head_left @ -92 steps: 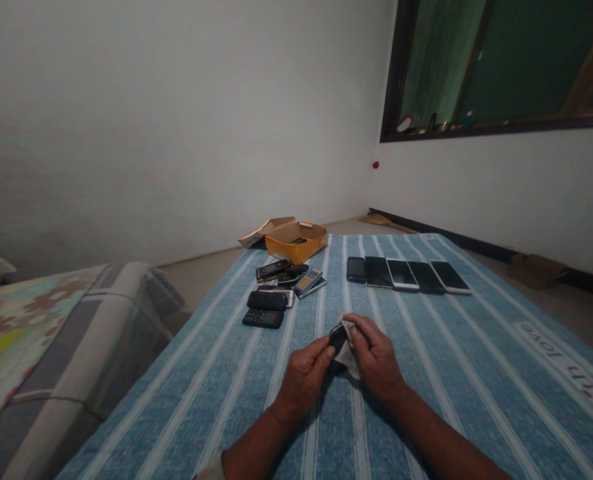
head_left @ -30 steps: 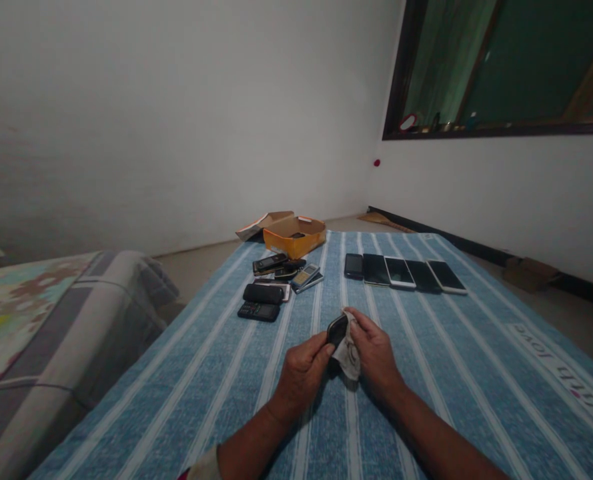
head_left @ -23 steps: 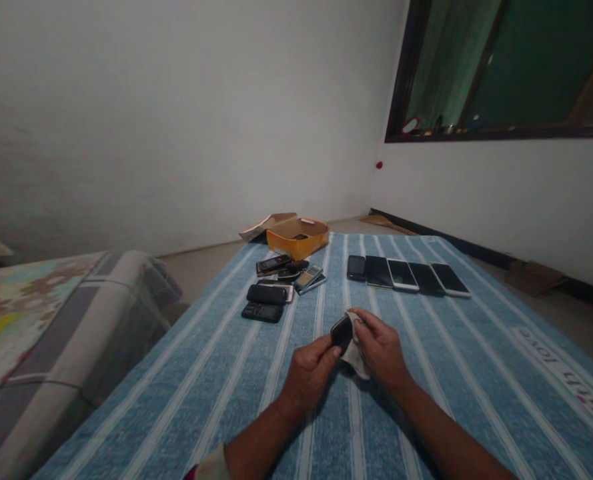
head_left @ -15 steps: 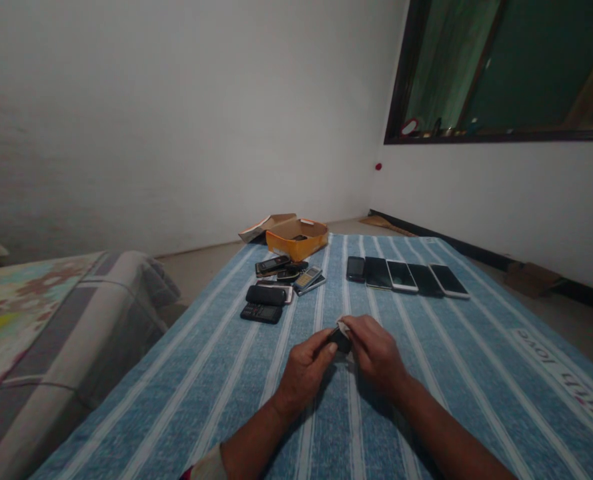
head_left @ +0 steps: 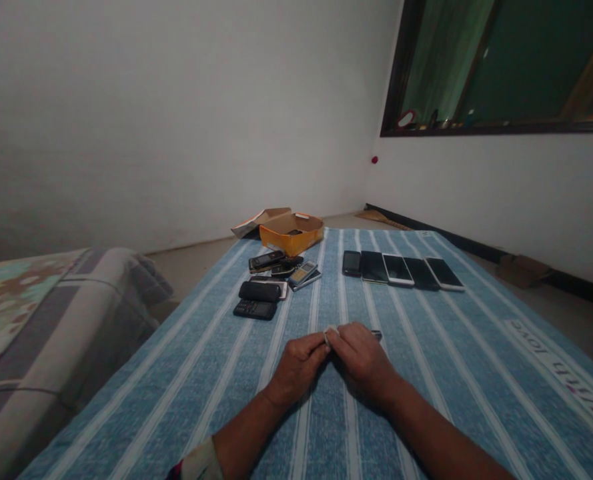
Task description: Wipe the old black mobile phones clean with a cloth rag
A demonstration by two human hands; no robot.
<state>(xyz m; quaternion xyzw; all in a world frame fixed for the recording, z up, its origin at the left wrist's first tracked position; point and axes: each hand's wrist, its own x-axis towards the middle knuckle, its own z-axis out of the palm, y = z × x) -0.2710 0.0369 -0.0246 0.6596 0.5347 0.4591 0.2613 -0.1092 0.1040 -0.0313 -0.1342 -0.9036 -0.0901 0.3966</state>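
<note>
My left hand [head_left: 299, 363] and my right hand [head_left: 363, 353] meet over the striped cloth, low in the middle of the view. A small white tissue [head_left: 331, 331] is pinched between the fingers of my right hand, against the left fingertips. The end of a dark phone [head_left: 377, 335] sticks out beyond my right hand; the rest of it is hidden behind the fingers. My left hand is closed, its fingertips pressed at the tissue, and what they grip is mostly hidden.
Several old phones [head_left: 259, 309] lie piled at the left. Behind them stands an orange box [head_left: 296, 241] with its lid open. At the right a row of several smartphones [head_left: 399, 269] lies on the blue striped cloth [head_left: 256, 413].
The dark phone, earlier visible between both hands, is now mostly covered, with its end showing past my right hand. My right hand has shifted left over it. The view has tilted slightly.
</note>
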